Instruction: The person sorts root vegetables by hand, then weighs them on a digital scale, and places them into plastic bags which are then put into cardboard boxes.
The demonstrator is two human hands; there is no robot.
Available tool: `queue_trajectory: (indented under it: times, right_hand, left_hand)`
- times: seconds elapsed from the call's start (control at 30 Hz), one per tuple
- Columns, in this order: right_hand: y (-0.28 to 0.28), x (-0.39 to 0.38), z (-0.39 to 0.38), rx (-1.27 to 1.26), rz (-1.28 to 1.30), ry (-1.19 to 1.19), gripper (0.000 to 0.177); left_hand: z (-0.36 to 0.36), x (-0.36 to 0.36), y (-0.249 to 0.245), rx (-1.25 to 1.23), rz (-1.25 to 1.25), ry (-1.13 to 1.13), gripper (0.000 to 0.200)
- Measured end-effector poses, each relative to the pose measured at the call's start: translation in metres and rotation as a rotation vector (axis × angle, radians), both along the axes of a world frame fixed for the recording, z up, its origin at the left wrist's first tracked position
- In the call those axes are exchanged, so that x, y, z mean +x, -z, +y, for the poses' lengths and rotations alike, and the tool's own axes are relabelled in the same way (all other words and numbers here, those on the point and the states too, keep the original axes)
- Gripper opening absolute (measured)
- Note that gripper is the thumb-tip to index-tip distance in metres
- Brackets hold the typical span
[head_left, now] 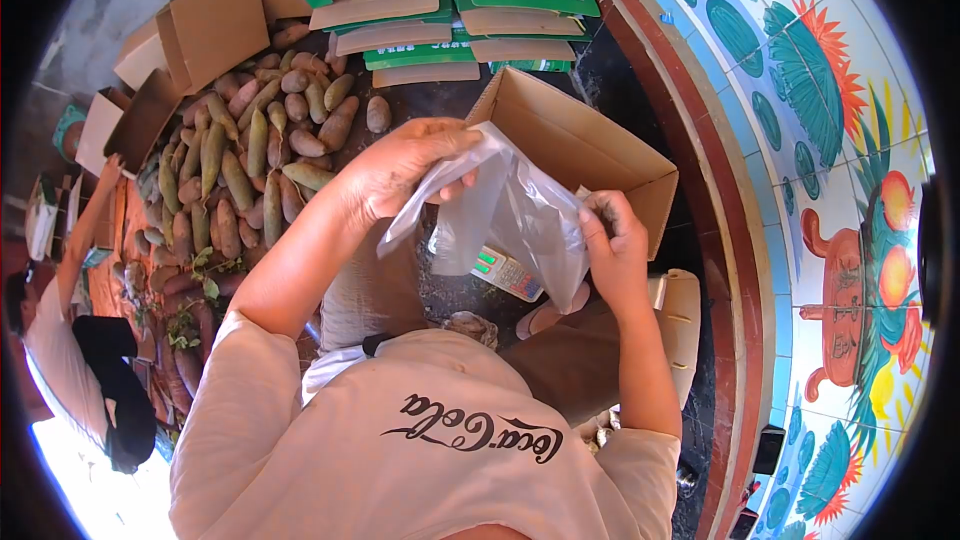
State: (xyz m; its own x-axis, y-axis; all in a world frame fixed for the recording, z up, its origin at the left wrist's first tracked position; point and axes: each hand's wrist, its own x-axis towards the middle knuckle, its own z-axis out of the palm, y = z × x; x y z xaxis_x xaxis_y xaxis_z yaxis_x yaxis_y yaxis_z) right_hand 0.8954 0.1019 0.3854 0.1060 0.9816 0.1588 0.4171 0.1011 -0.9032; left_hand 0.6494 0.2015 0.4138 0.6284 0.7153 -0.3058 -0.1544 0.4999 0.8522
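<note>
A thin clear plastic bag [520, 210] hangs stretched between my two hands. My left hand [415, 168] has its fingers closed on the bag's upper left edge. On the other side, my right hand [614, 238] pinches the bag's right edge between thumb and fingers. Behind the bag stands an open cardboard box [585, 135]. Below the bag, a scale [508, 274] with a green lit display shows in part on the dark floor, the rest of it covered by the bag.
A large pile of green and reddish-brown tubers [255, 155] lies at the left. Green and brown cartons [420, 10] are stacked beyond. Another person [75, 350] reaches toward open boxes [150, 125] at far left. A painted tiled wall [770, 90] runs along the right.
</note>
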Motion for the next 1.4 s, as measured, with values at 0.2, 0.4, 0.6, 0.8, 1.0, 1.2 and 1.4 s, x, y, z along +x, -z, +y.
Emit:
queue_trajectory:
  times: [0.2,0.4,0.6,0.8,1.0,1.2,1.4]
  right_hand:
    - [-0.02,0.01,0.016,0.04,-0.016,0.024,0.009]
    - [-0.02,0.021,0.03,-0.084,0.053,-0.04,0.01]
    - [-0.027,0.017,0.04,-0.161,0.221,-0.075,0.012]
    - [-0.016,0.016,0.051,-0.13,0.183,-0.058,0.018]
    - [-0.006,-0.005,0.051,-0.082,-0.006,-0.135,0.027]
    - [-0.013,-0.013,0.044,-0.276,0.304,-0.287,0.016]
    - [-0.021,0.017,0.074,-0.23,0.881,0.079,0.012]
  left_hand:
    - [0.018,-0.005,-0.013,-0.037,-0.127,-0.077,0.018]
    - [0.035,-0.012,-0.022,-0.09,-0.43,-0.283,0.025]
    - [0.041,-0.012,-0.016,-0.01,-0.671,-0.349,0.034]
    - [0.011,0.007,0.002,0.107,-0.363,-0.631,0.029]
    - [-0.034,0.054,0.016,0.062,-0.006,-0.122,0.025]
    - [-0.019,0.065,0.047,0.042,0.009,-0.136,0.027]
    - [-0.014,0.047,0.051,-0.036,-0.354,-0.283,0.034]
